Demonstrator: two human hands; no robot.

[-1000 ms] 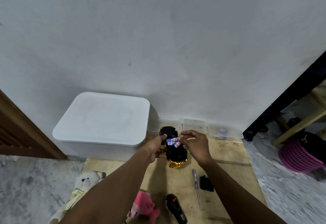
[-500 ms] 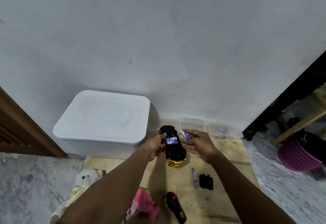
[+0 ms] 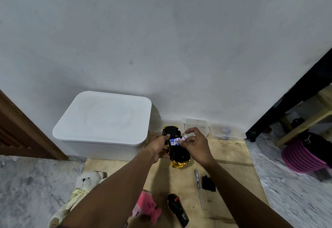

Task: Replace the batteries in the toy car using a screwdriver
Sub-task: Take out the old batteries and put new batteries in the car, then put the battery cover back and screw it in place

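The toy car (image 3: 179, 156), gold with a black underside, is upside down above the wooden board (image 3: 231, 157). My left hand (image 3: 159, 146) grips its left side. Two white-and-blue batteries (image 3: 173, 142) lie in the open compartment. My right hand (image 3: 196, 142) pinches a third battery (image 3: 183, 138) at the compartment's right edge, tilted up. The screwdriver (image 3: 198, 185) lies on the board below the car, with the black battery cover (image 3: 208, 183) just right of it.
A white lidded bin (image 3: 104, 120) stands left of the car against the wall. Small clear boxes (image 3: 226, 131) line the wall behind. A black remote (image 3: 177, 209), a pink plush (image 3: 146, 205) and a white teddy (image 3: 79, 190) lie near me. A pink basket (image 3: 303, 156) sits far right.
My right hand has brought the battery from beside the car back over the open compartment, where its end now rests. My left hand has kept its hold on the car.
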